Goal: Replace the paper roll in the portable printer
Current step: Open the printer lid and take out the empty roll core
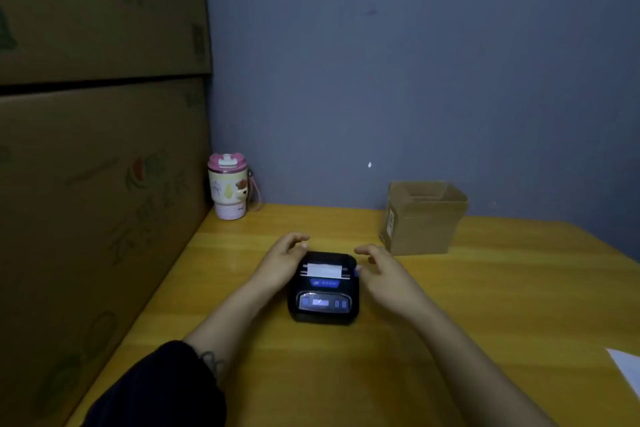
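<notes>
the portable printer [323,288] sits flat on the yellow wooden table [485,305], near the middle, its blue-lit panel toward me. a strip of white paper [323,269] shows across its top slot, and the lid looks closed, though the dim, soft view makes that hard to be sure of. my left hand [282,258] rests against the printer's left side, fingers [298,240] loosely spread and curved over the far left corner, not clamped on anything. my right hand [381,269] hangs just beside the right edge, fingers open and relaxed, thumb close to a small blue tab on that side; whether it touches i cannot tell. a dark sleeve [162,388] covers my left upper forearm. farther back to the right stands an open cardboard box [420,222], and in the far left corner a pink-lidded cup [228,185] against large stacked cartons [97,149]. a white sheet [627,367] pokes in at the right edge
</notes>
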